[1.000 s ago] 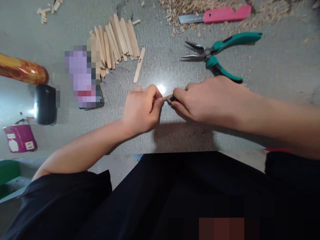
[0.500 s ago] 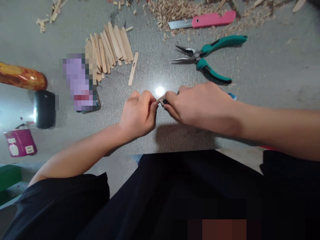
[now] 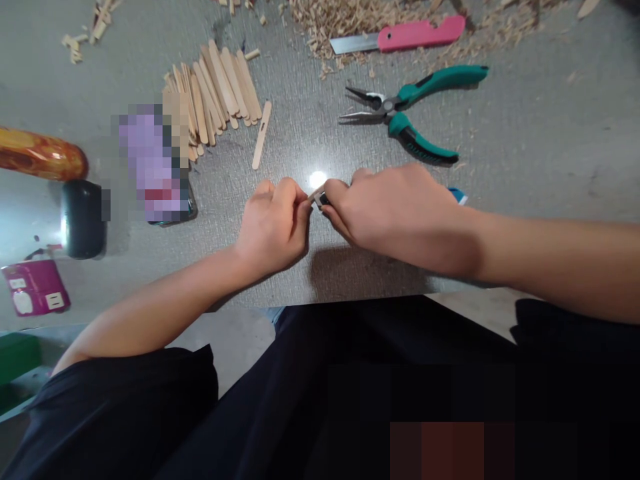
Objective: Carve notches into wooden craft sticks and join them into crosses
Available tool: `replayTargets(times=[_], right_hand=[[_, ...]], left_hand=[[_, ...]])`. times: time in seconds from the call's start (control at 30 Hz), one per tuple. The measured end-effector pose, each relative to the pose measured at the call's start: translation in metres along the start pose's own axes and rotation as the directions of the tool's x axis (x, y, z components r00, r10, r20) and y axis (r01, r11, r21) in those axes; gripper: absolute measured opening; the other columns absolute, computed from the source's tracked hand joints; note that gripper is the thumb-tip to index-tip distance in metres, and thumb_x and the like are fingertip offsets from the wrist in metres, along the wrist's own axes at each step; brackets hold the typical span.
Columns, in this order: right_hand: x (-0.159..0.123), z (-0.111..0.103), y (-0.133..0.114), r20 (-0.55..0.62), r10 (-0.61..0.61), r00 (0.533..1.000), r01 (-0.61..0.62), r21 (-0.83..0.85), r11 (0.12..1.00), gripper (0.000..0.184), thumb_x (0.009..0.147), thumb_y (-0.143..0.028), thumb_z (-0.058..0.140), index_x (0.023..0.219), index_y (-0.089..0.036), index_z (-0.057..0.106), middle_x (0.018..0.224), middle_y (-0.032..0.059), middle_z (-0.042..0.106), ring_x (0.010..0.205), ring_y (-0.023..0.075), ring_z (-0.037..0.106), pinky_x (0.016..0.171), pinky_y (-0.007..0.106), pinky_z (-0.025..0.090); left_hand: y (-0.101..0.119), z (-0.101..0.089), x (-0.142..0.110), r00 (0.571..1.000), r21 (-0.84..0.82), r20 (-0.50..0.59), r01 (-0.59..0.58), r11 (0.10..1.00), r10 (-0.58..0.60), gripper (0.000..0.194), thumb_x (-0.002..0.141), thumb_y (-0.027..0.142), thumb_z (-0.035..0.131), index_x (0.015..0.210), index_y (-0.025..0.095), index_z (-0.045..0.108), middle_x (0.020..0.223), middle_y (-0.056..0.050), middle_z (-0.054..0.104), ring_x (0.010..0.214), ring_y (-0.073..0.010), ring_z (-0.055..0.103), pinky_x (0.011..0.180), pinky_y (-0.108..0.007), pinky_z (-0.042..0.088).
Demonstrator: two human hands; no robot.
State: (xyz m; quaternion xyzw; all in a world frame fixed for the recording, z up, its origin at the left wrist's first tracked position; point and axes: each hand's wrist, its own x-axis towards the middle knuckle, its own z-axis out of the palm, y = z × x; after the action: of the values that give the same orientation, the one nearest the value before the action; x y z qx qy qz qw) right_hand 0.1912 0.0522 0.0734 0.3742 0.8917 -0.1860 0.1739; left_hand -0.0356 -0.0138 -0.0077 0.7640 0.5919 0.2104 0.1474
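Note:
My left hand (image 3: 273, 223) is closed, pinching a thin wooden craft stick (image 3: 315, 194) between thumb and fingers. From the right, my right hand (image 3: 395, 207) wraps around what looks like a utility knife (image 3: 321, 199), its metal tip against or very close to the stick. Most of this tool is covered by my fingers; a blue-and-white end (image 3: 457, 195) shows beyond my hand. Both hands meet low over the grey table. A single craft stick (image 3: 262, 135) with a small slot lies beyond my left hand, beside a pile of craft sticks (image 3: 215, 90).
Teal-handled pliers (image 3: 389, 107) lie open beyond my right hand. Farther back, a pink cutter (image 3: 420, 35) rests by wood shavings (image 3: 345, 23). At left are a blurred purple phone-like object (image 3: 150, 160), a dark rounded case (image 3: 84, 220), an amber cylinder (image 3: 43, 153) and a purple packet (image 3: 36, 288).
The whole view has shifted slightly, so the table items sit a little farther left. Both hands keep nearly the same pose and grip around the stick and the tool.

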Motion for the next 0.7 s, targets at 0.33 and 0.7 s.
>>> replayTargets(times=[0.33,0.7], right_hand=[[0.0005,0.0068,-0.0048,-0.025,0.038,0.999,-0.039,-0.021,0.999,0.057,0.124,-0.045,0.033,0.152,-0.015,0.073,0.125,0.0266,0.088,0.095,0.0380,0.083,0.070,0.041,0.041],[0.0036,0.0062,-0.0066,-0.032,0.050,0.998,-0.050,0.001,0.999,0.056,0.125,-0.043,0.033,0.151,-0.015,0.074,0.126,0.0278,0.088,0.097,0.0391,0.084,0.073,0.040,0.046]], left_hand=[[-0.0024,0.0050,-0.0021,0.999,0.001,-0.026,0.025,1.000,-0.025,0.023,0.115,0.050,0.055,0.101,0.033,0.059,0.074,-0.005,0.065,0.078,-0.0312,0.067,0.081,-0.051,0.059],[-0.0018,0.0040,-0.0024,0.999,0.044,-0.049,0.002,0.999,0.000,0.024,0.117,0.047,0.052,0.101,0.031,0.061,0.077,-0.007,0.069,0.074,-0.0296,0.066,0.079,-0.050,0.057]])
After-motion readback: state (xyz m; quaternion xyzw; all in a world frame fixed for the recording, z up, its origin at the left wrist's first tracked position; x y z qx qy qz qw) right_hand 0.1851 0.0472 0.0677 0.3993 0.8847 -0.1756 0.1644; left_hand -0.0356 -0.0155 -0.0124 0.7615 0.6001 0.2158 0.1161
